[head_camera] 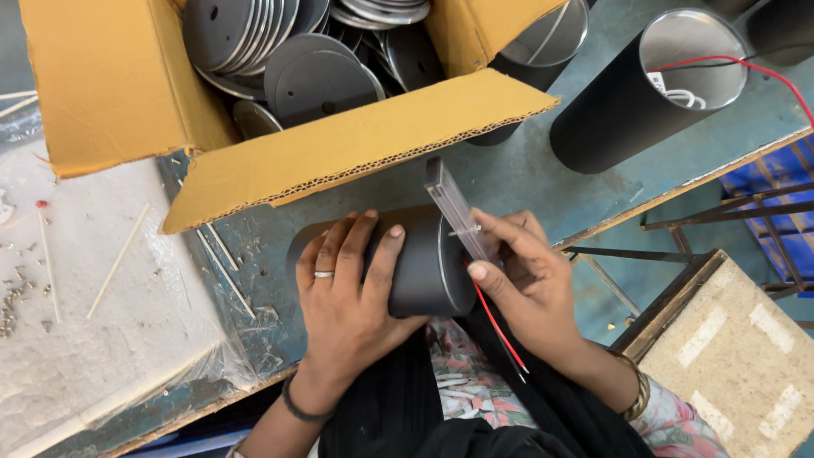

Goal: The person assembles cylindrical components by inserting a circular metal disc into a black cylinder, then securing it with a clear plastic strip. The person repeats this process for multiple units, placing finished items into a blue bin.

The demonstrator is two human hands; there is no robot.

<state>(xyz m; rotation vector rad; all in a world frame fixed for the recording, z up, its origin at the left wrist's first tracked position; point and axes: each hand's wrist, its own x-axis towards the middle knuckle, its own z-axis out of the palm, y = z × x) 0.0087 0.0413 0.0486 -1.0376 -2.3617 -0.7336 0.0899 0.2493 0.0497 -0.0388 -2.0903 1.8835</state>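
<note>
Left hand (pixel 348 284) is wrapped over my black cylinder (pixel 407 263), right hand (pixel 526 271) pinching a disc (pixel 455 208) at its open end.

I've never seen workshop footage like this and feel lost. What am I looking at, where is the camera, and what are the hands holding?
There is one picture, from a camera worn on a person's head, looking down at their own two bare hands. The left hand steadies a black cylinder lying on its side at the edge of a blue-green table. The right hand pinches a narrow clear strip at the cylinder's open end, where a red wire hangs out. Behind stands an open cardboard box of dark metal discs, and more black cylinders stand upright.
</note>
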